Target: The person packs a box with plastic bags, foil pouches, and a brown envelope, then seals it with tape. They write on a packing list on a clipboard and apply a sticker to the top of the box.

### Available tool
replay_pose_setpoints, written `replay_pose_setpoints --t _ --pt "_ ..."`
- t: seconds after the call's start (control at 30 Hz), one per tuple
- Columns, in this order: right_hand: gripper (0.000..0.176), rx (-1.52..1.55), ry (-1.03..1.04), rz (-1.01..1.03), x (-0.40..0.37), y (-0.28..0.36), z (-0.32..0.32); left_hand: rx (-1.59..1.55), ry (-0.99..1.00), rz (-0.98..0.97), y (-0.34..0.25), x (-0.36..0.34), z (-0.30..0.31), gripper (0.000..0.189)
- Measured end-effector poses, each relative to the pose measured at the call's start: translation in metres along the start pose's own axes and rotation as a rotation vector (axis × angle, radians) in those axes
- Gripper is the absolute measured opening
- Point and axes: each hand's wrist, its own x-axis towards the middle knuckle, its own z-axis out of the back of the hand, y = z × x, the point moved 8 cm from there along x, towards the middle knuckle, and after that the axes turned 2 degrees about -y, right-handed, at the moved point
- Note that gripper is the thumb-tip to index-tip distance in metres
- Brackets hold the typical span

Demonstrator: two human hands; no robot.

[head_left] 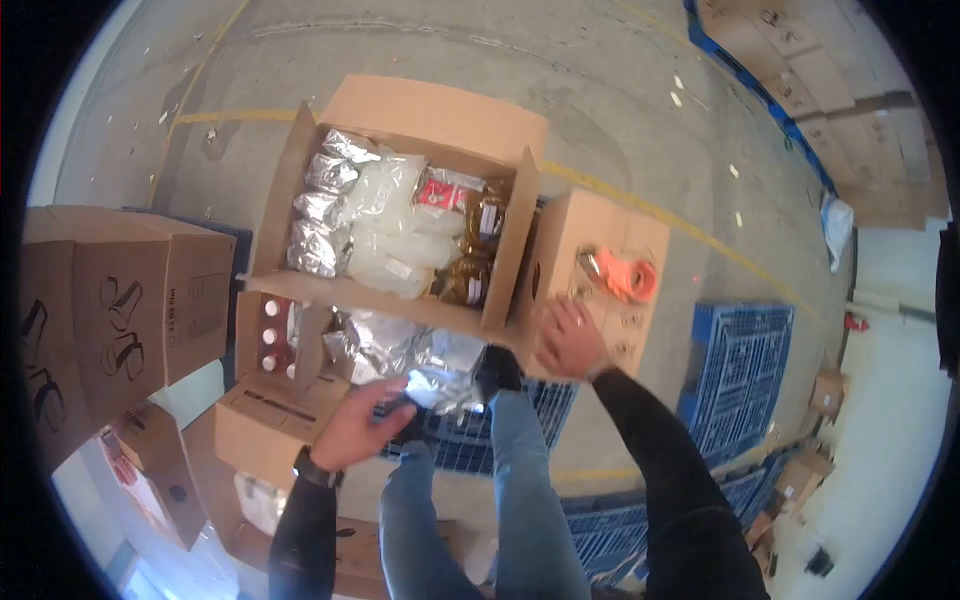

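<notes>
My left hand (pixel 360 425) is at the lower left of the open carton, thumb and fingers apart. Its fingertips are at the edge of a shiny silver pouch (pixel 445 385) in front of my legs. My right hand (pixel 570 340) lies with fingers spread on top of a closed cardboard box (pixel 600 225). Just beyond it on that box sits an orange tape dispenser (pixel 630 277). The open carton (pixel 390 298) holds silver pouches (pixel 316 250), clear whitish bags (pixel 385 190), a red packet (pixel 443 195) and bags of brown liquid (pixel 487 222).
Large cartons (pixel 120 310) stand at the left. Near them a smaller box holds white-capped bottles (pixel 270 335). Blue pallets (pixel 740 355) lie at the right and beneath the boxes. More stacked cartons (pixel 860 150) are at the upper right. Yellow lines (pixel 700 235) cross the concrete floor.
</notes>
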Motion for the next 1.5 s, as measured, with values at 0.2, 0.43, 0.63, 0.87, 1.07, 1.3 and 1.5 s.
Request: replay_pose_setpoints --t 0.2,0.43,0.63,0.87,1.07,1.3,1.5 --pt "0.054 0.092 -0.065 0.012 0.002 -0.019 -0.009 0.038 -0.219 0.027 0.073 0.264 0.005 0.040" --pt "0.050 0.055 -0.068 0.015 0.003 -0.025 -0.012 0.592 -0.242 -0.013 0.170 0.517 -0.024 0.045" --pt "0.048 0.155 -0.051 0.001 -0.011 -0.029 -0.022 1.020 -0.319 0.159 0.248 0.626 -0.067 0.075" --pt "0.045 0.135 -0.019 0.018 -0.007 -0.029 -0.021 1.024 -0.105 0.247 0.232 0.606 -0.052 0.100" --pt "0.048 0.152 -0.013 0.010 -0.009 -0.031 -0.022 1.268 0.124 0.256 0.190 0.583 -0.066 0.066" --pt "0.047 0.191 -0.043 -0.017 -0.009 -0.033 -0.025 1.084 0.112 0.320 0.214 0.581 -0.051 0.071" --pt "0.049 0.109 -0.073 0.046 -0.001 -0.030 -0.015 1.168 0.042 0.180 0.146 0.496 -0.039 0.062"
